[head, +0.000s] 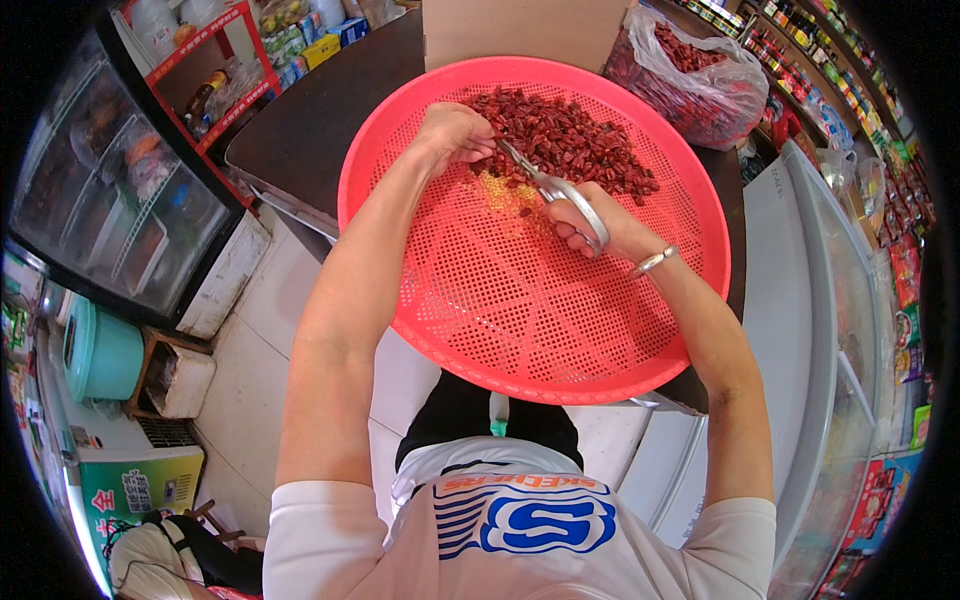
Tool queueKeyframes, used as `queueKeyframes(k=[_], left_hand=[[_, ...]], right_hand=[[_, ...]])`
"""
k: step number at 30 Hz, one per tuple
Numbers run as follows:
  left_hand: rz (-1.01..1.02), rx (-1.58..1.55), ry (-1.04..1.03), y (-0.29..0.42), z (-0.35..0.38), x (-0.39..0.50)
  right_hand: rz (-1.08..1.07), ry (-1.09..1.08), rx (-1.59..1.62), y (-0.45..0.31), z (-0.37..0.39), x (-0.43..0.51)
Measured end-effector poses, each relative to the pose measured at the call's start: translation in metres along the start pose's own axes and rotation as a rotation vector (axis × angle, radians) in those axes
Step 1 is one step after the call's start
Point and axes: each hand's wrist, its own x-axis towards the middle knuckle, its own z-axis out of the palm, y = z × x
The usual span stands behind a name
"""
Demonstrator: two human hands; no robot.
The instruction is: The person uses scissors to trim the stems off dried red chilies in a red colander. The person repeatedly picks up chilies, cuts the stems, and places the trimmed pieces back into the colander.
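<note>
A large round red plastic sieve tray (540,322) lies on a dark table in front of me. Dried red chili pieces (570,135) are heaped in its far part, with small yellow seeds (506,196) on the mesh just nearer to me. My right hand (585,217) grips metal scissors (559,191), whose blades point to the upper left. At the blade tips, my left hand (457,135) pinches a small dark red piece, probably chili, mostly hidden by the fingers. Both hands are above the tray.
The dark table (315,112) extends left of the tray. A cardboard box (525,30) stands behind it, and a clear plastic bag of dried red chilies (694,90) sits at the back right. A glass-door fridge (120,180) stands left; a white chest freezer (780,285) is close on the right.
</note>
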Motion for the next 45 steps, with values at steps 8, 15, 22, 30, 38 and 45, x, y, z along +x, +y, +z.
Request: queueKeyframes(k=[8,15,22,30,38,45], left_hand=[[-0.053,0.003,0.019,0.004,-0.002,-0.001],[-0.070,-0.112,0.049,0.001,-0.007,0.004],[-0.090,-0.301,0.111,0.000,-0.013,0.009],[-0.075,-0.527,0.197,-0.003,-0.016,0.012],[-0.086,-0.595,0.217,-0.005,-0.019,0.018],[-0.106,-0.598,0.227,-0.006,-0.020,0.021]], right_hand=[[0.030,-0.014,0.060,-0.001,0.000,0.002],[0.063,-0.030,0.078,-0.002,0.000,0.002],[0.043,-0.027,0.032,0.001,-0.003,0.003],[0.015,-0.016,-0.030,-0.001,0.000,0.001],[-0.004,0.007,0.050,-0.006,0.004,-0.003],[-0.040,-0.003,-0.032,-0.001,0.000,-0.002]])
